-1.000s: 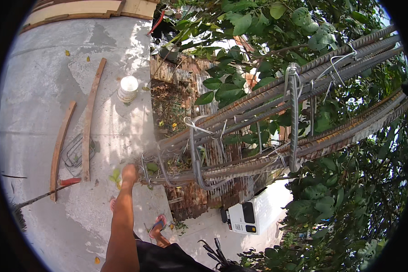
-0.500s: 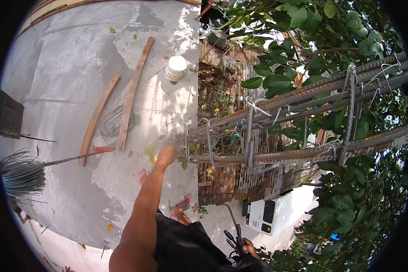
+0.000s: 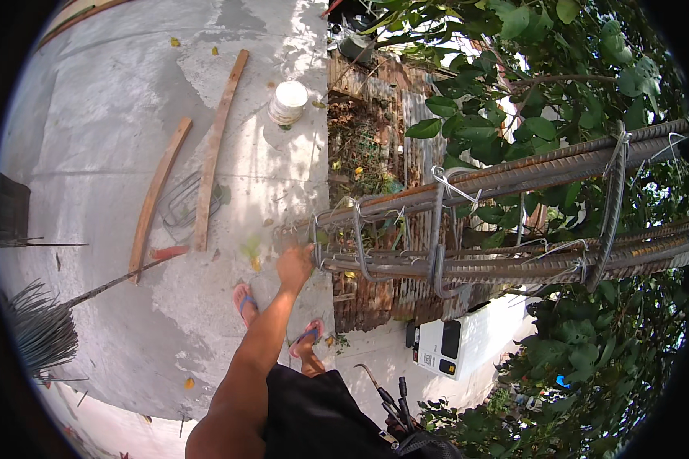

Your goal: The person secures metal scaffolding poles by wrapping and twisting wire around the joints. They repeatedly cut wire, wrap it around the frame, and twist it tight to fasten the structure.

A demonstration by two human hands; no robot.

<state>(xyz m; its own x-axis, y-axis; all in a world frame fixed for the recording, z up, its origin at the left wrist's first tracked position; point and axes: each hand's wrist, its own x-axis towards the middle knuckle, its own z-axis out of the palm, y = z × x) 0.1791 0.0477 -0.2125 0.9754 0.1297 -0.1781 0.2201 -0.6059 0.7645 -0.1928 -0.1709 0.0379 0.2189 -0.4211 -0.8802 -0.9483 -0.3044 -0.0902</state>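
A cage of ribbed, partly rusty rebar (image 3: 513,264), with bent stirrups (image 3: 616,199) and thin wire ties, runs across the right half of the view. My left hand (image 3: 295,268) grips its near-left end by a stirrup, fingers curled on the metal. Low in the middle, several dark-handled tools and a bent hooked rod (image 3: 367,375) sit by a dark bag (image 3: 425,444) at my waist. My right hand is mostly hidden behind them, so its fingers cannot be made out.
Two wooden boards (image 3: 157,191), a bent wire frame (image 3: 177,206), a white bucket (image 3: 287,103) and a bristle broom (image 3: 42,329) lie or stand on the concrete. Beyond its edge are corrugated sheets (image 3: 371,302), leafy branches (image 3: 574,336) and a white vehicle (image 3: 471,336) below.
The view has shifted, so the cage and my left hand appear farther right. That hand stays at the cage's end. A hand seen among the waist tools half a second ago is now mostly hidden.
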